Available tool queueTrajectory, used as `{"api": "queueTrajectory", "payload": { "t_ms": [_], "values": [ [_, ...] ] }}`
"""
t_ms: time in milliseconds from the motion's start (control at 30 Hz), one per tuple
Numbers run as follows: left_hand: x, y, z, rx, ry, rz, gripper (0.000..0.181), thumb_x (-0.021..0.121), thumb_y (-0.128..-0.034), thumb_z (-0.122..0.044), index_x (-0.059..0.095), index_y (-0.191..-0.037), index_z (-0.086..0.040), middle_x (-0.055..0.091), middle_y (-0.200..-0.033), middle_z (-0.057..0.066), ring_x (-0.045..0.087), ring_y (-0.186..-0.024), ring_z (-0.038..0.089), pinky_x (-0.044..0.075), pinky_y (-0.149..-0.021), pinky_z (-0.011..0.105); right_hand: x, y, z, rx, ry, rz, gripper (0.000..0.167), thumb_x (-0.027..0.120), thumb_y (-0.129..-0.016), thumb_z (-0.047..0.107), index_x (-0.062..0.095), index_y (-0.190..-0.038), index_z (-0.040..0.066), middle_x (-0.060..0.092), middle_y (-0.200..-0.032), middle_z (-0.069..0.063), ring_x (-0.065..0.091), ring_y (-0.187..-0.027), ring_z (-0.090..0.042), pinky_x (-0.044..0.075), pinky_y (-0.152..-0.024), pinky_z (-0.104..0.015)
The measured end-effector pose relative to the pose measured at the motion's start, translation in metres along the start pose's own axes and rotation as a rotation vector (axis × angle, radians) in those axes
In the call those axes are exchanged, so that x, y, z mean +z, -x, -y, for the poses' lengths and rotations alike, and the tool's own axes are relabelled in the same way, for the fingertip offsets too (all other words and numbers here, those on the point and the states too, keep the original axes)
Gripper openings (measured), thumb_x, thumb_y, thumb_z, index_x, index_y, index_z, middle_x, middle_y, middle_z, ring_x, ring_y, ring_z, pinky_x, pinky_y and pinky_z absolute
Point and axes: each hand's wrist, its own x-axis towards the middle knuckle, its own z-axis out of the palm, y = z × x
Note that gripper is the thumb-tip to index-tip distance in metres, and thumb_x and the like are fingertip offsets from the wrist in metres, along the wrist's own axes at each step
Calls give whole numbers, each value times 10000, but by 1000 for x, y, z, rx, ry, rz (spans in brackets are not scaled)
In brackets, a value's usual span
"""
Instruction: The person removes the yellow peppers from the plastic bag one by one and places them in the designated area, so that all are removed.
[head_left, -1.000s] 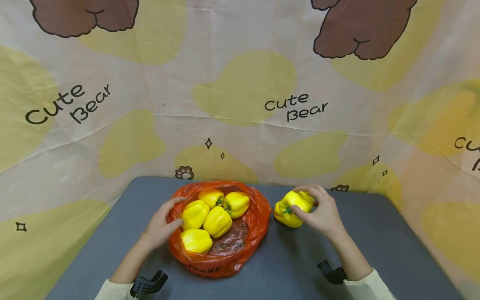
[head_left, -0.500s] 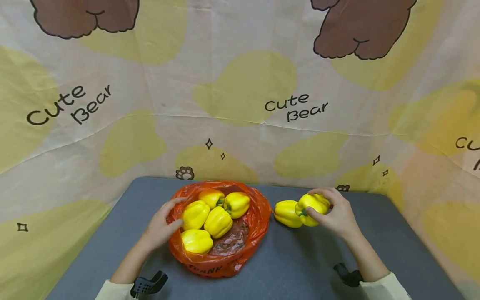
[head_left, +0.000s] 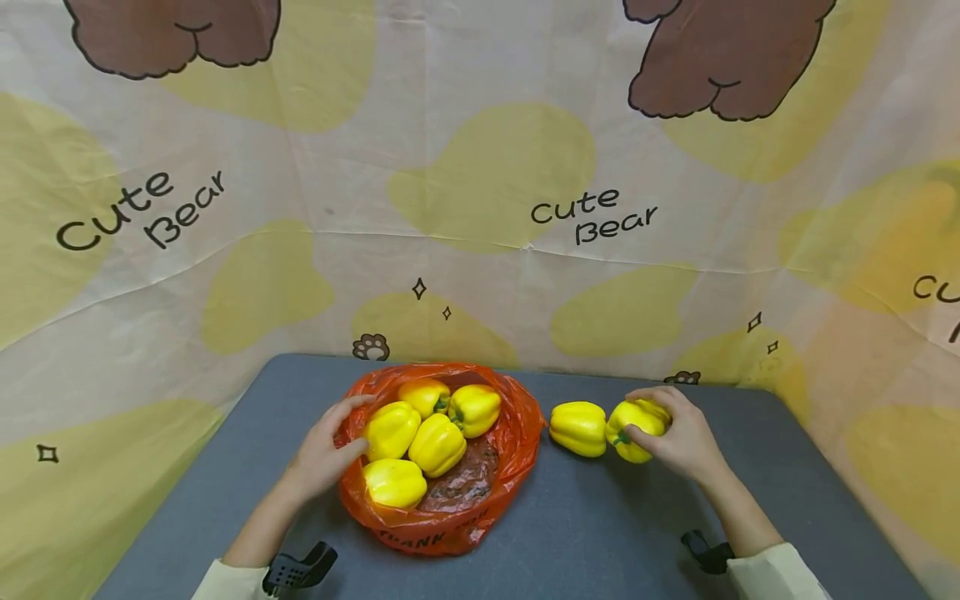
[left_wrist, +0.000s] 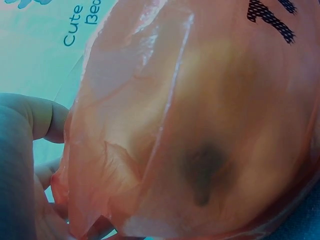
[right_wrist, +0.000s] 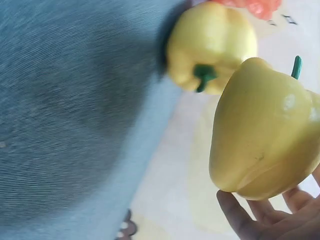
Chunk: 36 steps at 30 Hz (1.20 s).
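A red plastic bag (head_left: 513, 479) stands with its mouth spread wide, several yellow bell peppers (head_left: 437, 445) inside it. My left hand (head_left: 321, 454) grips the bag's left rim, and in the left wrist view its fingers (left_wrist: 49, 117) curl at the edge of the translucent plastic. To the right of the bag a loose yellow bell pepper (head_left: 577, 428) lies on the table. Just right of that one, my right hand (head_left: 684, 437) holds another bell pepper (head_left: 636, 427) with its green stem showing. From the right wrist, fingertips (right_wrist: 235, 212) show against this pepper's end.
The grey table (head_left: 570, 533) carries everything. Behind it hangs a patterned cloth (head_left: 480, 292) with bears and lettering, close to the table's back edge. A dark strap-like device (head_left: 300, 568) sits on the left wrist, and a similar device (head_left: 707, 553) on the right.
My right hand has moved right with its bell pepper, away from in front of the other loose pepper, then slightly lower. The left hand and the bag have stayed in place.
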Motion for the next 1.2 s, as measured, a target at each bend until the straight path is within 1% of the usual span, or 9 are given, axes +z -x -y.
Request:
{"api": "queueTrajectory", "payload": {
  "t_ms": [100,233,367,567,833,1033,1200],
  "values": [
    [0,0,0,5,1,-4,535,600,-838,-108,485,-1360,-129,433,-1433,192,448,-1257,409,424,-967,640,4,-1,-9,8,7,24,398,765,-774,222,663,-1142,112,589,-1144,-125,560,-917,-272,442,-686,-337],
    [-1,0,0,23,3,-14,530,601,-833,-106,492,-1352,-122,450,-1418,197,467,-1236,405,429,-963,634,9,-1,-18,17,8,42,400,760,-772,219,662,-1146,119,585,-1147,-131,552,-911,-274,432,-683,-337],
    [-1,0,0,30,0,-19,529,603,-831,-107,495,-1349,-120,459,-1407,201,478,-1221,403,436,-956,628,12,-1,-24,19,4,54,402,759,-769,216,662,-1148,122,580,-1164,-141,556,-930,-287,437,-692,-342],
    [0,0,2,31,-2,-18,539,608,-827,-101,492,-1353,-116,441,-1427,204,455,-1253,413,415,-969,645,14,-1,-29,25,9,70,399,757,-771,211,665,-1149,122,582,-1172,-139,559,-970,-306,447,-727,-379],
    [1,-1,3,9,-1,-7,532,600,-837,-109,488,-1356,-131,428,-1437,195,440,-1265,405,409,-976,650,17,1,-33,25,23,93,394,748,-776,209,665,-1150,116,581,-1187,-148,559,-1021,-340,461,-792,-493],
    [0,-1,1,-3,3,-6,533,600,-839,-112,488,-1359,-138,429,-1437,185,457,-1242,404,446,-948,629,22,1,-38,23,21,95,388,743,-787,218,664,-1152,114,580,-1192,-151,551,-1067,-371,454,-852,-575],
    [0,1,0,-13,3,-3,531,602,-841,-118,488,-1359,-147,427,-1444,174,453,-1253,401,443,-953,628,27,2,-40,38,23,106,388,747,-789,234,664,-1150,119,574,-1196,-158,544,-1080,-385,448,-860,-594]
  ]
}}
